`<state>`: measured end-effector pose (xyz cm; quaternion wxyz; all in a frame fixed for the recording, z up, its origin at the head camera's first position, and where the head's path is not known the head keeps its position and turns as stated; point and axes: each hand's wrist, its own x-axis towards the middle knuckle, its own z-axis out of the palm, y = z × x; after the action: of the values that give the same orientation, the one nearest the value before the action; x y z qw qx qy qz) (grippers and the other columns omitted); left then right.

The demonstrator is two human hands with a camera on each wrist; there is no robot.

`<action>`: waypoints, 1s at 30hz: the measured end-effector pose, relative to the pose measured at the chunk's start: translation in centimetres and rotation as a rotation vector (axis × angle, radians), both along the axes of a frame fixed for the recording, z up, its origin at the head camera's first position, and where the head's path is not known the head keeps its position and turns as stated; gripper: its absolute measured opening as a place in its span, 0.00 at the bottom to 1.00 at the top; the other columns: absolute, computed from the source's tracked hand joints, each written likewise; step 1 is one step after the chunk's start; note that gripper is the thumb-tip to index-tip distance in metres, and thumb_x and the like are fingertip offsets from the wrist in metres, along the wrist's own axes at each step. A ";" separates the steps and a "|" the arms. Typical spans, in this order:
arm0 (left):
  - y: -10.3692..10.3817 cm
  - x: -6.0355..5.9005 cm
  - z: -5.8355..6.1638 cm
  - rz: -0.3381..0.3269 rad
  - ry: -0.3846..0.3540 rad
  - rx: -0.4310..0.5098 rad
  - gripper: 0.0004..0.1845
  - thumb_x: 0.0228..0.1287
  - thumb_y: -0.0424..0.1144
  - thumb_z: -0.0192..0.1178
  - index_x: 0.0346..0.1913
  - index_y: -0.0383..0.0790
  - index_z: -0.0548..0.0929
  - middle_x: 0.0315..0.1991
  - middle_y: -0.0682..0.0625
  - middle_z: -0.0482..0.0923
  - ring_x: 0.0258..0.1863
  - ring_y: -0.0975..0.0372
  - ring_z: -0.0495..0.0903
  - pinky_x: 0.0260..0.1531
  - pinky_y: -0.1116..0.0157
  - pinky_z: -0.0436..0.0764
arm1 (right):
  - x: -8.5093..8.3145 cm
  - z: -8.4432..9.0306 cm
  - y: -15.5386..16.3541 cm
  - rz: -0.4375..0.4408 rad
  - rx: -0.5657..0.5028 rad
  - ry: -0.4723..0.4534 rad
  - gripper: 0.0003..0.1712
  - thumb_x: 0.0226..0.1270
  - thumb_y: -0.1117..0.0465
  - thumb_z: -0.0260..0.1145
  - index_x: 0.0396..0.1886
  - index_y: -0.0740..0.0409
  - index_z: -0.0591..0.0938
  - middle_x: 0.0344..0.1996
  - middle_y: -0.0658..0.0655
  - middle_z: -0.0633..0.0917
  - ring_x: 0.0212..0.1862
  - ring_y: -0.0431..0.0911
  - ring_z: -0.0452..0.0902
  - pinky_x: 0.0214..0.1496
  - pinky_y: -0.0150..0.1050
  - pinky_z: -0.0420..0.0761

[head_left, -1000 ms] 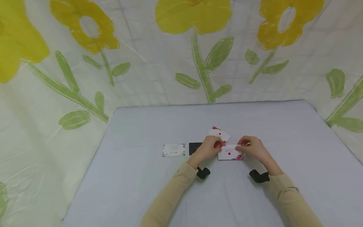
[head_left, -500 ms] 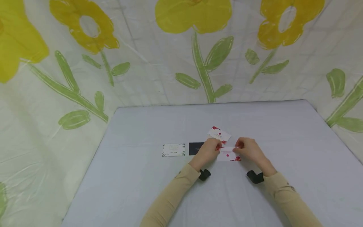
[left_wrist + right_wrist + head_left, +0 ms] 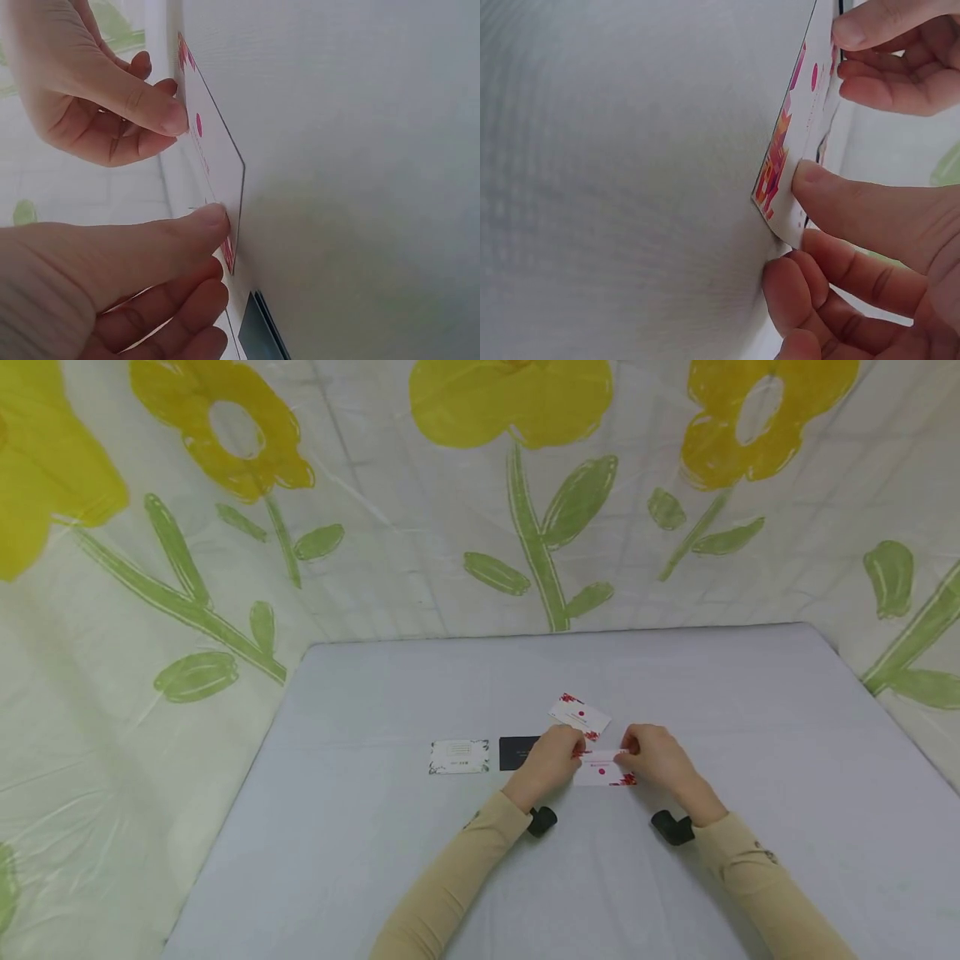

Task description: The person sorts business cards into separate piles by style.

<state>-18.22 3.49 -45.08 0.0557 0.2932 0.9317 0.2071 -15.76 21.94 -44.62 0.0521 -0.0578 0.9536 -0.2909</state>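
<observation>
Both hands pinch one white rectangular card with red floral print (image 3: 604, 769) near the centre of the pale grey table (image 3: 375, 860): left hand (image 3: 551, 758) at its nine o'clock end, right hand (image 3: 656, 757) at three o'clock, thumbs on top. It seems slightly lifted. A second red-printed card (image 3: 579, 715) lies at eleven o'clock; a black card (image 3: 516, 752) lies beside the left hand.

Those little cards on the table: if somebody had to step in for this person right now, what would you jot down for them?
Left hand: thumb and fingers pinch the left end of the red-flowered card.
Right hand: pinches the card's right end.
That card is tipped up on one long edge, just off the grey table.
A second red-flowered card lies flat just behind the hands; a black card and a white card with dark corners lie to the left.
Done: one card gripped at both ends. Left: probably setting it down; I cannot tell where.
</observation>
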 end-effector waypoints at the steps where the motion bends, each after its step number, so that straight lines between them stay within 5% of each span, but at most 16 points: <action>1: 0.1 0.0 0.0 -0.004 0.007 -0.004 0.03 0.57 0.31 0.62 0.34 0.38 0.79 0.28 0.52 0.71 0.31 0.63 0.67 0.31 0.72 0.69 | 0.0 0.1 0.0 0.003 0.006 0.000 0.08 0.56 0.65 0.67 0.28 0.65 0.77 0.23 0.55 0.75 0.25 0.45 0.68 0.24 0.37 0.68; 12: 0.1 -0.6 0.7 -0.041 -0.011 0.020 0.05 0.63 0.33 0.58 0.40 0.38 0.81 0.33 0.51 0.76 0.33 0.64 0.70 0.35 0.73 0.71 | 0.2 0.5 0.4 0.035 0.027 0.080 0.03 0.58 0.68 0.63 0.27 0.65 0.79 0.22 0.55 0.77 0.25 0.45 0.69 0.26 0.38 0.71; 20: -0.5 -5.0 2.1 -0.084 0.049 -0.016 0.14 0.65 0.31 0.54 0.53 0.35 0.78 0.48 0.45 0.78 0.49 0.57 0.76 0.49 0.63 0.74 | -2.6 1.3 0.3 0.009 -0.017 0.100 0.11 0.61 0.65 0.63 0.39 0.70 0.80 0.31 0.61 0.79 0.34 0.51 0.73 0.36 0.45 0.74; 25: -0.5 -7.3 1.6 -0.132 0.014 -0.057 0.19 0.66 0.30 0.49 0.60 0.33 0.72 0.57 0.43 0.72 0.59 0.55 0.69 0.58 0.60 0.67 | -4.7 0.5 -0.7 0.019 0.004 0.026 0.23 0.58 0.59 0.67 0.46 0.73 0.78 0.39 0.66 0.78 0.42 0.56 0.73 0.46 0.50 0.74; 30: -0.5 -8.2 0.7 -0.181 0.003 -0.094 0.22 0.66 0.29 0.48 0.63 0.33 0.68 0.61 0.42 0.68 0.61 0.55 0.66 0.60 0.61 0.64 | -5.5 -0.2 -1.6 0.072 0.084 0.055 0.27 0.52 0.56 0.71 0.44 0.75 0.78 0.38 0.67 0.79 0.41 0.56 0.73 0.46 0.50 0.73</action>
<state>-26.39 3.03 -44.36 0.0863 0.3737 0.9101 0.1571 -21.23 20.32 -44.78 0.0389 -0.0979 0.9634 -0.2467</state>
